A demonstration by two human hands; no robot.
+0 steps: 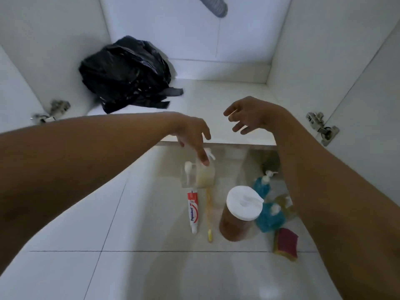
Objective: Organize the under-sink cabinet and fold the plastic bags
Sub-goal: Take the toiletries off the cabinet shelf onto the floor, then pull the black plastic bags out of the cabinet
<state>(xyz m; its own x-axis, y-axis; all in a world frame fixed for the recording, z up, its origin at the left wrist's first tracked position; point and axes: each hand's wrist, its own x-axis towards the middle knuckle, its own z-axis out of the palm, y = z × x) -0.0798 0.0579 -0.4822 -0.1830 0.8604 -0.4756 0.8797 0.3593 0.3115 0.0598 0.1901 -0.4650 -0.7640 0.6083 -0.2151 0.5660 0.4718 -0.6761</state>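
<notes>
A crumpled heap of black plastic bags [127, 74] lies at the back left of the white cabinet floor [216, 100]. My left hand [192, 133] hangs over the cabinet's front edge, fingers relaxed and pointing down, one fingertip at the pump of a clear soap bottle [204, 174] on the tiled floor. A second clear pump bottle [187, 175] stands beside it. My right hand [249, 115] hovers above the cabinet floor with fingers spread and holds nothing.
On the floor tiles lie a toothpaste tube [193, 211], a yellow toothbrush [209, 215], a brown jar with white lid [240, 213], two blue pump bottles [268, 215] and a pink-yellow sponge [285, 243]. Door hinges [322, 128] flank the opening. A grey drain hose [214, 5] hangs above.
</notes>
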